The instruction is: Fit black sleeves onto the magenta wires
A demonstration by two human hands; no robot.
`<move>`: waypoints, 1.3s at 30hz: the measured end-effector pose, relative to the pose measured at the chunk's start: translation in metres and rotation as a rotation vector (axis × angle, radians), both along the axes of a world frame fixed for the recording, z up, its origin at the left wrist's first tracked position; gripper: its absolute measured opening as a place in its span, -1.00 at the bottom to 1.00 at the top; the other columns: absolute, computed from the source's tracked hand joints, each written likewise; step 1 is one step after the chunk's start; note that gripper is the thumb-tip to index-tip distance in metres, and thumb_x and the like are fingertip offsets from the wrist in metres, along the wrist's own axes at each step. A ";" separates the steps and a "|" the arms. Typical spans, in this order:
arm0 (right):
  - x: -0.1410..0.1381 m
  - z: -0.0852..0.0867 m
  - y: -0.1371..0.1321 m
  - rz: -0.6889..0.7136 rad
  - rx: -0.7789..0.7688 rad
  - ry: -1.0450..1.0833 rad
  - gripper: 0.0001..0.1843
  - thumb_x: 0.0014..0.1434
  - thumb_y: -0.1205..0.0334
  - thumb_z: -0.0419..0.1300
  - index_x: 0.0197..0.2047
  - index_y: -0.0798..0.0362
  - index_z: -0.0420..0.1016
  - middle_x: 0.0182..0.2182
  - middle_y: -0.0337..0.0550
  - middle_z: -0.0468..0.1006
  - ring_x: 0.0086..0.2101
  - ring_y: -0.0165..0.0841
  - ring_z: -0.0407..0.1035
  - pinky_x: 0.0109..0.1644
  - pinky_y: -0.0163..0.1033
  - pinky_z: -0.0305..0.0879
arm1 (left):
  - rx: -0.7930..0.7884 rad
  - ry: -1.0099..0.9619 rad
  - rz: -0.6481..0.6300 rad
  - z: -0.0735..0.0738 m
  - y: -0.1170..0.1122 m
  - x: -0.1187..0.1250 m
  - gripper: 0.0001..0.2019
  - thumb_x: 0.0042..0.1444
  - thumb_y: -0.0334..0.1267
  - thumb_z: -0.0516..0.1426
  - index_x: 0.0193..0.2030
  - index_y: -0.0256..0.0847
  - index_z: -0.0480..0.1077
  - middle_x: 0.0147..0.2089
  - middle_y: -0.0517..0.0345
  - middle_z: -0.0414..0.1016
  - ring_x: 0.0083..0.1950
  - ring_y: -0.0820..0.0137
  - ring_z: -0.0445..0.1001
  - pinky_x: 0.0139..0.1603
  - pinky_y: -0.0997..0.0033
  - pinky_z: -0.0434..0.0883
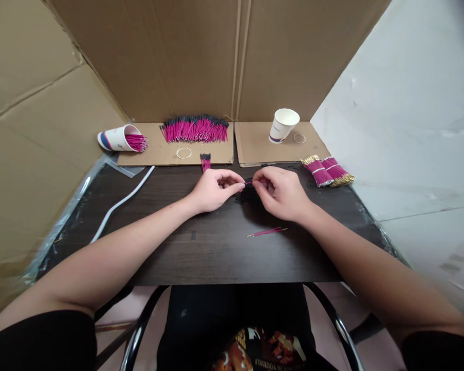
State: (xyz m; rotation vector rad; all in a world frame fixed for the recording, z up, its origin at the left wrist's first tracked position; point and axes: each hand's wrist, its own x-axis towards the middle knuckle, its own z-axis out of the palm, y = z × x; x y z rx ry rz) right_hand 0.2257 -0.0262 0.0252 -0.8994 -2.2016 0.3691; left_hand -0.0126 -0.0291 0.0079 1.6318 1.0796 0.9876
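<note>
I'm pinching a pink wire point(249, 182) now, left hand point(216, 189) gripping narrowly on one side, right hand point(281, 191) on the other, right by the black bits point(241, 199). Loose wires point(267, 232) are lying nearer the desk's point(216, 260) front edge.
</note>
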 end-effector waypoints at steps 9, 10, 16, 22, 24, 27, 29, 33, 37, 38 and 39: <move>-0.001 -0.002 -0.001 0.012 -0.002 -0.003 -0.89 0.43 0.35 0.18 -0.19 0.03 0.51 -0.35 -0.16 0.56 -0.39 -0.33 0.34 -0.24 -0.19 0.25 | 0.003 0.010 0.012 0.001 -0.001 0.000 -0.74 0.22 -0.11 0.42 -0.12 -0.28 0.71 -0.29 0.04 0.69 -0.37 0.44 0.48 -0.32 0.41 0.39; -0.001 -0.002 -0.001 0.014 -0.007 -0.004 -0.89 0.43 0.35 0.18 -0.18 0.03 0.51 -0.35 -0.16 0.56 -0.39 -0.33 0.34 -0.24 -0.19 0.25 | 0.003 0.014 0.014 0.001 -0.001 0.000 -0.74 0.22 -0.11 0.42 -0.11 -0.28 0.71 -0.29 0.04 0.69 -0.36 0.43 0.48 -0.32 0.41 0.40; -0.002 -0.002 -0.002 0.004 -0.026 -0.009 -0.89 0.43 0.34 0.19 -0.19 0.03 0.51 -0.36 -0.17 0.55 -0.39 -0.32 0.34 -0.24 -0.19 0.24 | 0.000 0.024 0.016 0.001 -0.001 0.000 -0.74 0.22 -0.11 0.42 -0.11 -0.28 0.72 -0.28 0.03 0.69 -0.37 0.43 0.49 -0.33 0.41 0.39; 0.000 -0.001 -0.001 0.007 -0.035 -0.029 -0.90 0.43 0.32 0.20 -0.17 0.04 0.53 -0.35 -0.17 0.54 -0.38 -0.32 0.35 -0.23 -0.19 0.25 | -0.017 -0.004 0.030 0.001 -0.001 0.001 -0.76 0.20 -0.13 0.42 -0.13 -0.28 0.70 -0.28 0.04 0.69 -0.36 0.43 0.49 -0.31 0.41 0.41; 0.001 0.000 0.000 0.007 -0.042 -0.041 -0.89 0.43 0.32 0.20 -0.18 0.04 0.54 -0.35 -0.17 0.54 -0.39 -0.33 0.34 -0.24 -0.18 0.24 | -0.025 -0.020 0.037 0.000 0.000 0.001 -0.75 0.19 -0.13 0.42 -0.13 -0.28 0.69 -0.28 0.03 0.69 -0.34 0.42 0.50 -0.30 0.40 0.43; 0.001 0.001 0.000 0.008 -0.044 -0.045 -0.89 0.42 0.33 0.20 -0.19 0.04 0.54 -0.34 -0.17 0.52 -0.38 -0.32 0.35 -0.24 -0.17 0.25 | -0.042 -0.048 0.040 -0.001 0.001 0.000 -0.74 0.18 -0.11 0.43 -0.15 -0.28 0.68 -0.27 0.02 0.69 -0.34 0.42 0.52 -0.30 0.39 0.45; 0.000 0.001 0.000 0.003 -0.045 -0.017 -0.89 0.42 0.32 0.21 -0.19 0.04 0.55 -0.32 -0.15 0.52 -0.34 -0.30 0.38 -0.21 -0.16 0.28 | -0.052 -0.073 0.047 -0.001 0.002 -0.001 -0.73 0.15 -0.11 0.46 -0.15 -0.28 0.68 -0.26 0.02 0.70 -0.34 0.43 0.52 -0.29 0.39 0.46; -0.003 0.002 -0.002 -0.050 -0.095 0.105 -0.87 0.44 0.23 0.25 -0.19 0.02 0.60 -0.27 -0.12 0.51 -0.29 -0.26 0.40 -0.19 -0.14 0.34 | -0.099 -0.150 0.060 0.001 0.003 -0.002 -0.63 0.02 -0.14 0.53 -0.09 -0.30 0.68 -0.22 0.00 0.72 -0.28 0.42 0.58 -0.22 0.40 0.51; -0.007 0.001 -0.002 -0.082 -0.262 0.235 -0.79 0.45 0.10 0.29 -0.22 0.00 0.63 -0.37 -0.18 0.52 -0.35 -0.29 0.37 -0.23 -0.15 0.31 | -0.177 -0.185 0.025 0.006 0.001 0.000 -0.59 0.04 -0.07 0.54 -0.07 -0.29 0.72 -0.26 0.02 0.72 -0.40 0.47 0.48 -0.39 0.44 0.41; -0.008 0.000 -0.002 -0.078 -0.326 0.268 -0.76 0.44 0.05 0.30 -0.22 -0.01 0.64 -0.38 -0.18 0.55 -0.36 -0.29 0.38 -0.23 -0.15 0.31 | -0.184 -0.185 0.020 0.007 0.000 0.000 -0.59 0.05 -0.04 0.53 -0.07 -0.29 0.73 -0.30 0.04 0.70 -0.44 0.49 0.44 -0.42 0.44 0.37; -0.009 -0.001 -0.003 -0.071 -0.394 0.302 -0.73 0.43 -0.01 0.32 -0.21 0.00 0.66 -0.37 -0.18 0.59 -0.36 -0.29 0.40 -0.23 -0.15 0.32 | -0.187 -0.188 0.018 0.008 -0.002 0.001 -0.59 0.06 -0.01 0.53 -0.09 -0.28 0.74 -0.35 0.07 0.67 -0.47 0.51 0.40 -0.44 0.45 0.34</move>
